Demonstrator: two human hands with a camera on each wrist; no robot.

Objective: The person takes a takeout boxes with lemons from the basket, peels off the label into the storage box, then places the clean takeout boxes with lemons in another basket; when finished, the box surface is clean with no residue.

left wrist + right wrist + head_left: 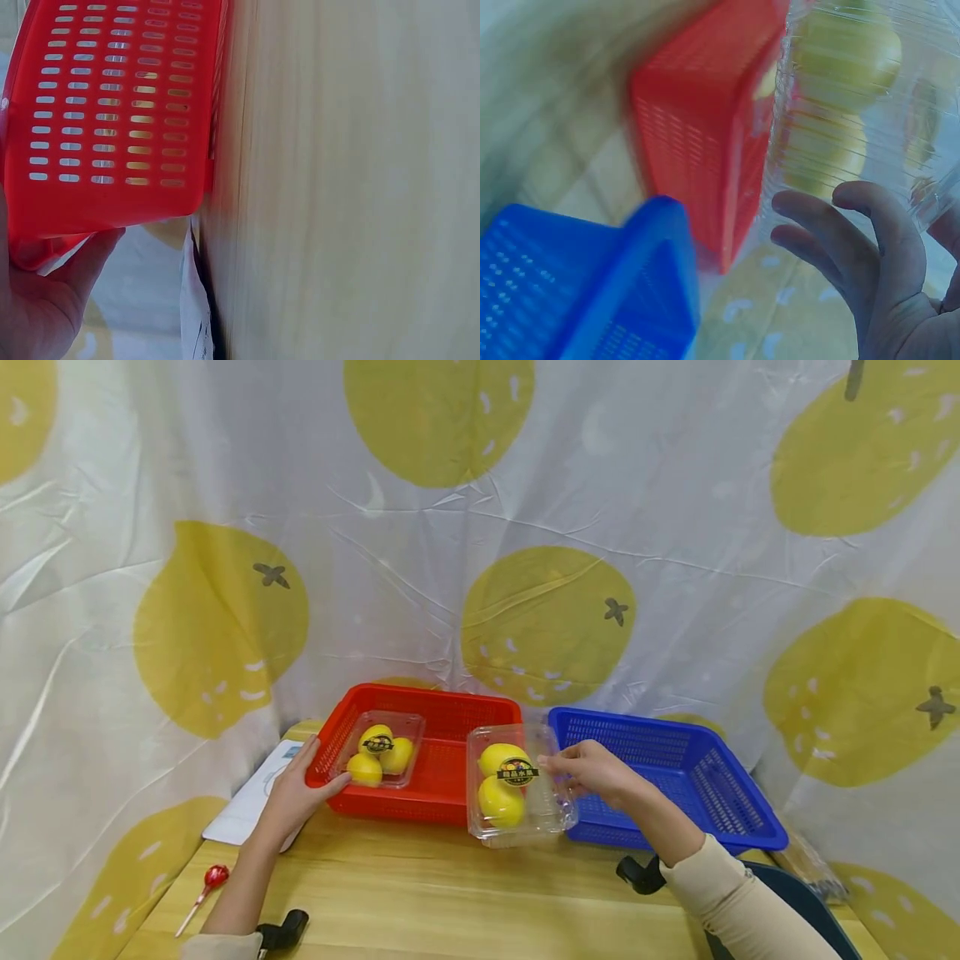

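My right hand (600, 771) holds a clear plastic fruit box (551, 802) by its right side, raised over the gap between the two baskets. Two lemons (501, 802) show inside, and a dark label is on the lid. In the right wrist view, curled fingers (889, 247) lie against the ribbed plastic. My left hand (292, 797) grips the front left corner of a red basket (442, 810), with the thumb across the rim and the other fingers along the outer side. A second clear box with several lemons (378, 756) sits in that basket's left half.
Right of the red basket stands a blue basket (667, 768). A white sheet (240, 810) and a red lollipop (215, 877) lie at the table's left. At the lower right is a dark container (795, 902). A lemon-print curtain (420, 568) hangs behind.
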